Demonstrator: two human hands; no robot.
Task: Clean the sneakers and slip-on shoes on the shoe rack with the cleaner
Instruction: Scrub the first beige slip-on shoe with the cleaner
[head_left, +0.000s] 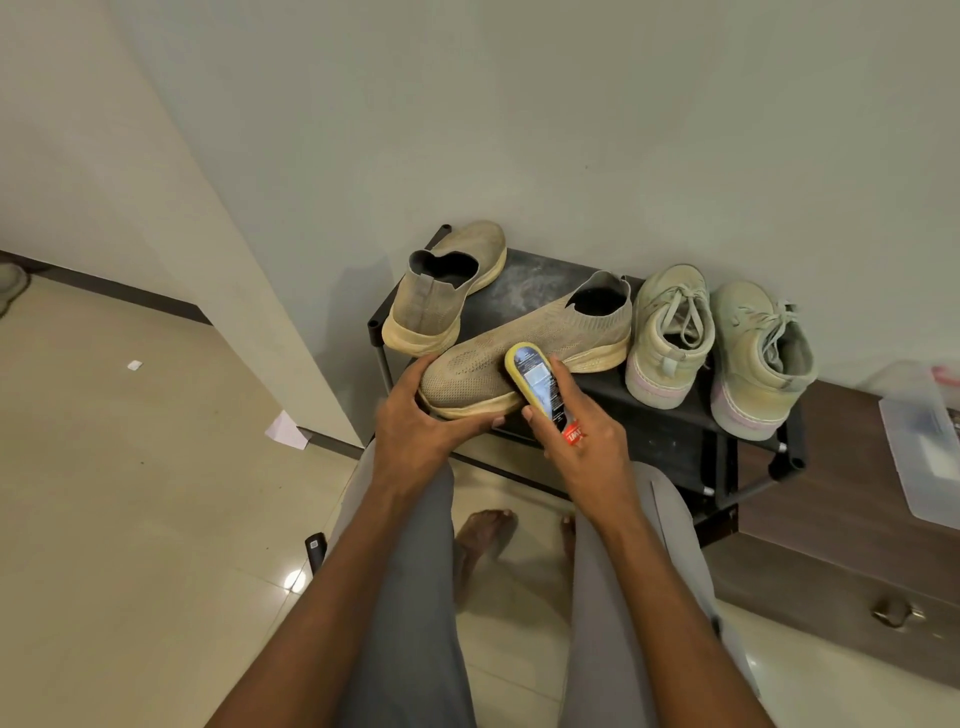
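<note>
Rack top crowded; open room only at back centre and on the floor side.

Bare dusty patch of the shoe rack (524, 283) between the upright slip-on (441, 283) at left rear and the slanted slip-on (524, 348) across the front. Right half blocked by two sneakers (719, 340) side by side, touching the slanted shoe's heel. Wall close behind. Cabinet (831, 519) and clear plastic box (919, 436) just right of the rack. Open tile floor (156, 519) to the left.
</note>
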